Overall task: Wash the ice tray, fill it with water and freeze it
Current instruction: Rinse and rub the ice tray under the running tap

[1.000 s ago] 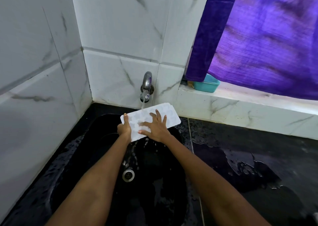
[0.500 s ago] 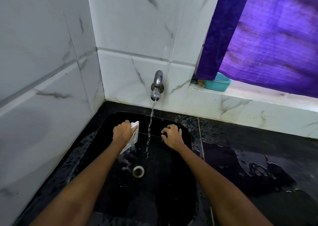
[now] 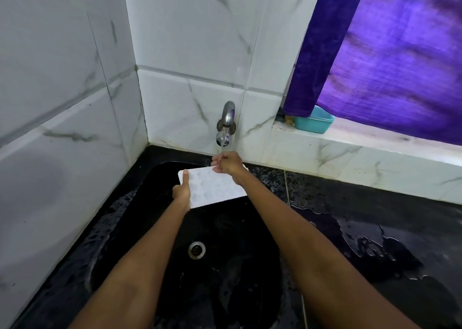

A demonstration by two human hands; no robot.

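The white ice tray (image 3: 216, 185) lies flat over the back of the black sink (image 3: 150, 228), just below the metal tap (image 3: 226, 126). My left hand (image 3: 182, 192) grips the tray's left end, thumb laid on top. My right hand (image 3: 228, 163) is at the tray's far right corner, directly under the tap's spout, fingers curled; whether it pinches the tray edge is unclear. Water leaves the spout onto that hand. The tray's right end is partly hidden by my right wrist.
The drain (image 3: 197, 250) sits mid-sink. Wet black counter (image 3: 375, 228) stretches right, with puddles. A teal tub (image 3: 313, 121) stands on the white ledge under a purple curtain (image 3: 400, 53). Marble-tile walls close in at left and back.
The tray, held edge-on at the left half a second ago, is now flat under the tap. My right hand moved from the sink's back rim up to the spout.
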